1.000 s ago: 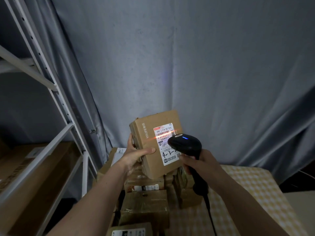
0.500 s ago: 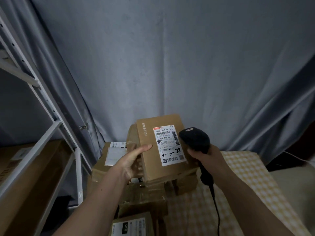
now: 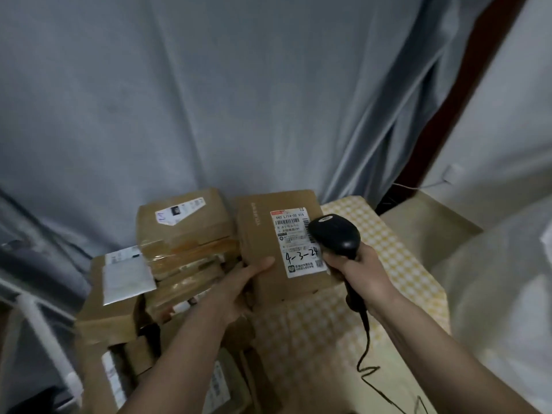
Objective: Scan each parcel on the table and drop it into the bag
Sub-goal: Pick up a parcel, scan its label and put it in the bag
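Note:
My left hand grips a brown cardboard parcel by its lower left edge, thumb across the front. Its white shipping label faces me with "4-3-24" handwritten on it. My right hand holds a black corded barcode scanner by the handle, its head overlapping the label's right edge. No scan beam shows on the label. A stack of several more brown parcels stands to the left on the table with the yellow checked cloth. A pale bag bulges at the right.
Grey curtain hangs behind the table. A white shelf post stands at the lower left. The scanner's black cable trails down over the cloth. A wall and a white cord show at the far right.
The orange scan line seen on the label one second ago is gone. The parcel and both hands have come lower, and my view has swung right, bringing the bag into sight.

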{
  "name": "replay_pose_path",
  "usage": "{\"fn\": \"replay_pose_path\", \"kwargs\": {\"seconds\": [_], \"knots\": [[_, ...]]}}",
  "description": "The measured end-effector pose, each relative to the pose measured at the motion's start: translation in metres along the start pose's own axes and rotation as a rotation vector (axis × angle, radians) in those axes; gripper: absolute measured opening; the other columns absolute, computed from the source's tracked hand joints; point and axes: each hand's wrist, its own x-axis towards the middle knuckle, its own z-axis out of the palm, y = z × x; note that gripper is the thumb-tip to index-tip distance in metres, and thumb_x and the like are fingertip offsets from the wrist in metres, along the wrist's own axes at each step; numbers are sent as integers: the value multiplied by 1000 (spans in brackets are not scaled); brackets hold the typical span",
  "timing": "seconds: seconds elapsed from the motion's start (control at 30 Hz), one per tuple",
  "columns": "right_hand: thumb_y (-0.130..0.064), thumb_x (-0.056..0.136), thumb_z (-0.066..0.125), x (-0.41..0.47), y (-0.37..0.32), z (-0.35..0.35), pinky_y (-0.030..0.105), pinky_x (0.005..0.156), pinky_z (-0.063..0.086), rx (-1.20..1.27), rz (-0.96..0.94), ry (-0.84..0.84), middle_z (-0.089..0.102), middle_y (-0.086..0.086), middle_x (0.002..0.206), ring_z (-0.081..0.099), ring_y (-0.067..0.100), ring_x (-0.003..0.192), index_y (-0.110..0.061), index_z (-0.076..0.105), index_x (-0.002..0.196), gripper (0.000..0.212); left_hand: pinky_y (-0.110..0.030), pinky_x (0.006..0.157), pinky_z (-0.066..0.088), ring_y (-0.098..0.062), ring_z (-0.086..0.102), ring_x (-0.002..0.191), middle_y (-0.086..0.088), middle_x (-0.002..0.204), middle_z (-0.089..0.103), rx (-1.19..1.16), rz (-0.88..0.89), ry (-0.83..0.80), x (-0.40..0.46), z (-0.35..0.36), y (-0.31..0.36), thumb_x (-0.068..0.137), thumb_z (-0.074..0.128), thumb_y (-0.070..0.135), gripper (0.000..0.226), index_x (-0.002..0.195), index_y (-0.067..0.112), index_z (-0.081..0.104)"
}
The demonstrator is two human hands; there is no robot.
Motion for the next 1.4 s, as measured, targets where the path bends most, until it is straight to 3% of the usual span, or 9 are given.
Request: {"fn": "replay_pose_path", "kwargs": {"seconds": [0.13, 0.3, 0.53, 0.67, 0.9, 1.1, 1.23, 1.33, 1.4], "knots": [[1, 82, 66, -4, 14, -42, 25, 52, 34, 27, 54, 115, 51, -3, 47, 44, 10, 45, -11, 57, 67, 20, -48, 91, 53, -22, 63, 109, 2, 116, 70, 96, -14, -132, 14, 42, -11, 55, 87, 30, 77, 126, 30, 57], [-1, 81, 66, -6, 27, -106, 25, 52, 35, 77, 81, 247, 54, 0, 52, 45, 12, 47, -12, 59, 71, 17, -46, 103, 47, -23, 63, 116, 1, 121, 69, 217, 46, -259, 39, 108, -22, 38, 98, 37, 106, 134, 25, 51], [-2, 81, 67, -13, 45, -252, 26, 53, 36, 211, 166, 430, 55, -1, 52, 47, 14, 51, -12, 62, 71, 15, -27, 71, 55, -14, 68, 98, 4, 112, 71, 326, 13, -386, 62, 268, -52, 63, 84, 28, 78, 131, 23, 47], [-3, 82, 68, -17, 57, -342, 23, 50, 39, 277, 187, 534, 57, -6, 48, 49, 9, 45, -12, 62, 75, 13, -34, 73, 56, -18, 67, 107, 4, 120, 69, 369, -60, -487, 81, 365, -77, 59, 90, 30, 92, 137, 30, 43], [-8, 82, 68, -28, 76, -486, 27, 52, 40, 273, 206, 675, 57, -1, 53, 49, 14, 49, -12, 63, 77, 8, -41, 73, 53, -20, 65, 109, 10, 119, 68, 512, -93, -602, 99, 508, -130, 48, 90, 45, 90, 127, 45, 49], [-6, 82, 67, -32, 76, -556, 29, 59, 40, 327, 216, 659, 58, 8, 64, 50, 19, 55, -10, 64, 79, 6, -28, 48, 53, -14, 72, 65, 2, 80, 75, 429, -155, -517, 102, 590, -145, 80, 69, 18, 43, 122, 19, 60], [-7, 85, 66, -34, 83, -595, 25, 54, 46, 376, 214, 710, 63, 1, 65, 57, 12, 54, -10, 65, 85, 4, -39, 63, 55, -23, 70, 78, -4, 84, 76, 436, -264, -500, 115, 638, -147, 74, 70, 23, 39, 112, 14, 68], [-7, 85, 66, -30, 91, -626, 35, 74, 51, 374, 224, 779, 68, 4, 83, 62, 19, 76, -11, 65, 95, 12, -44, 80, 54, -24, 70, 85, -5, 90, 76, 429, -313, -501, 131, 675, -147, 76, 71, 24, 29, 103, 13, 72], [-7, 85, 67, -23, 95, -645, 40, 81, 52, 391, 230, 818, 67, 6, 87, 61, 21, 82, -13, 65, 95, 12, -43, 77, 56, -25, 73, 80, -5, 92, 76, 419, -342, -523, 145, 704, -144, 79, 70, 24, 25, 101, 14, 72]]}}
